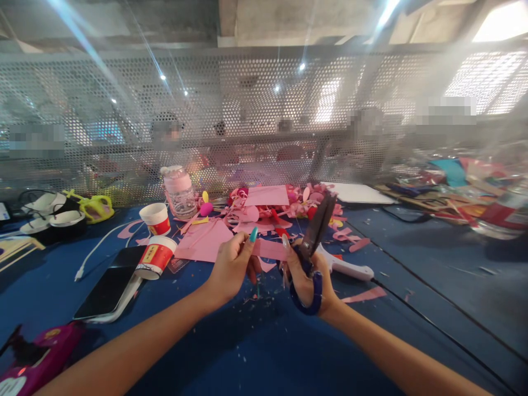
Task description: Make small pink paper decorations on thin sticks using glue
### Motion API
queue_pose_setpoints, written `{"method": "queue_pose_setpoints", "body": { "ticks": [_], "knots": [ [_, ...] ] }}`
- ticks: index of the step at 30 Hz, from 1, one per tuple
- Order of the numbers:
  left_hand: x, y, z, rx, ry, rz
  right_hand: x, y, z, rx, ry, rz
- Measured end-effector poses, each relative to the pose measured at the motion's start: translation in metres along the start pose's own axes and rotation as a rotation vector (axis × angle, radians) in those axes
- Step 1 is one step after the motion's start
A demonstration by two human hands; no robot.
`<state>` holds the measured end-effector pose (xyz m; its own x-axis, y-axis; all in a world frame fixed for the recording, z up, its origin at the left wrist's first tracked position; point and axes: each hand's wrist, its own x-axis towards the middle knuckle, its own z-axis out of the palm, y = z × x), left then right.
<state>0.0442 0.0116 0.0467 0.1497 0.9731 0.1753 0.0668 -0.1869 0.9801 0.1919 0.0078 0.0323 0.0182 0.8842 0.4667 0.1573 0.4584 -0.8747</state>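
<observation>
Between thumb and fingers, my left hand (233, 261) pinches one end of a short pink paper strip (270, 249). My right hand (325, 294) has a pair of scissors (317, 228) with dark blue handles looped around it, blades pointing up and away. The right thumb and fingertips also touch the other end of the strip, so it spans level between both hands. Just beyond lies a heap of pink and red paper scraps (247, 215). A larger pink sheet (202, 240) lies flat behind my left hand. A white-handled tool (350, 268), probably a glue gun, lies partly hidden behind my right hand.
Paper cups (154, 258), a phone (109, 283) and a pink-lidded jar (179, 192) stand or lie left. A purple device (41, 352) sits near left. Cables (429, 324) cross the blue table rightward. A bottle (505, 212) is far right. A perforated metal screen (256, 110) closes the back.
</observation>
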Motion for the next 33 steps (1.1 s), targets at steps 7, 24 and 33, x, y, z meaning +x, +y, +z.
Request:
{"method": "queue_pose_setpoints", "body": {
  "ticks": [7,24,33],
  "knots": [
    [-0.0014,0.0003,-0.0001,0.069,0.021,0.016,0.0003,-0.0001,-0.0005,-0.084,0.012,-0.045],
    [-0.0044,0.0011,-0.0003,0.035,0.008,0.046,-0.0001,0.0012,-0.0010,-0.095,0.050,-0.061],
    [-0.0050,0.0009,0.0008,0.030,0.004,0.058,0.0014,0.0069,-0.0025,-0.156,0.064,-0.118]
  ]
}}
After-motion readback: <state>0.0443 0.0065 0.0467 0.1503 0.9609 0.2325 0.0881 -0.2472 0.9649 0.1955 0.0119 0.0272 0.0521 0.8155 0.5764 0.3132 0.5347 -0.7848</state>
